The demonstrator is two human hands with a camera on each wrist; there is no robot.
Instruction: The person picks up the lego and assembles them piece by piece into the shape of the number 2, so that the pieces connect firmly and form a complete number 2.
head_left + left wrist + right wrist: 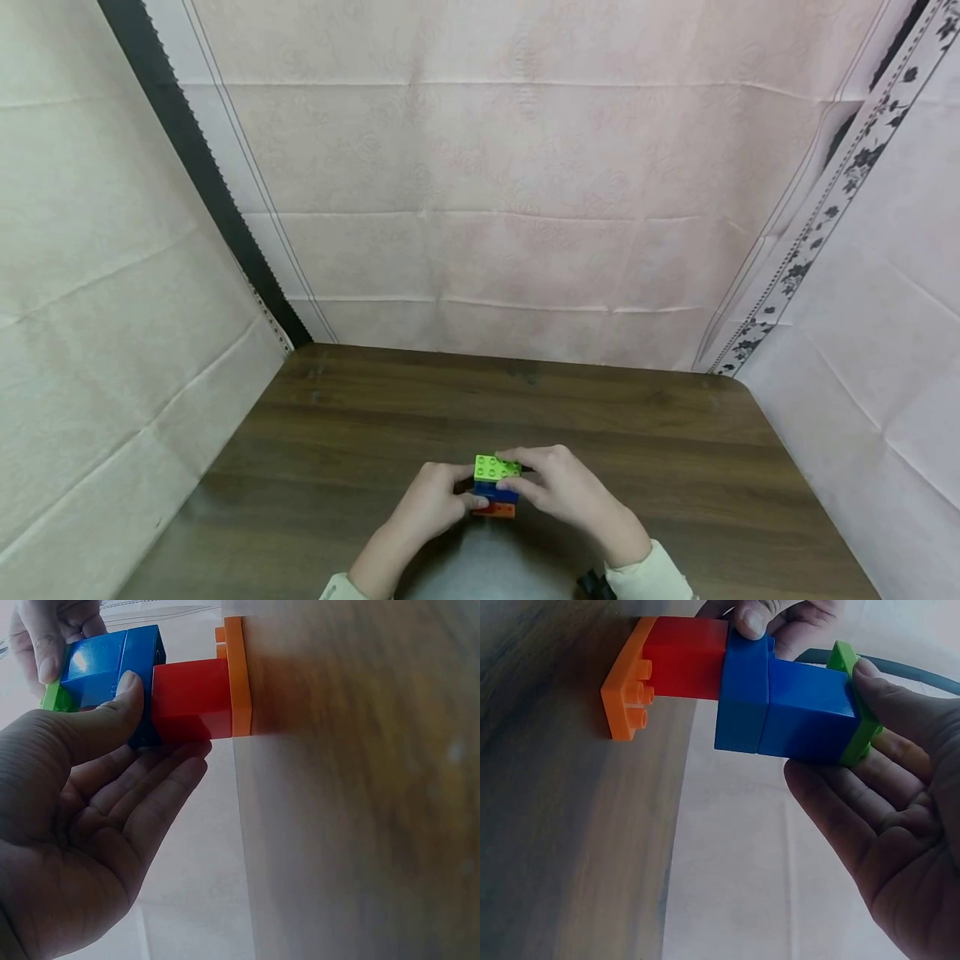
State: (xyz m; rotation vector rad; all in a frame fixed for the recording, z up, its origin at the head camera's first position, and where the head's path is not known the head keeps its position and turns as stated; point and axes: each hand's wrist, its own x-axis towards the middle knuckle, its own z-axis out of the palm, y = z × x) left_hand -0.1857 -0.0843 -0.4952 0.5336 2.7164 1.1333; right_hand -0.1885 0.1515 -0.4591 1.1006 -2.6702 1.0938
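A tower of toy building bricks stands upright on the wooden table between both hands. Its base is a thin orange brick, with a red brick on it. Two blue bricks come above, and a thin lime-green brick caps the top. My left hand pinches the lower blue brick between thumb and fingers. At the top, my right hand grips the green brick, thumb on the near side and fingers on the far side. Parts of the studs are hidden under the right fingers.
The brown wooden table has rounded far corners. Pale cloth sheets hang behind it and on both sides. A dark strip runs down the left corner, and a floral border down the right.
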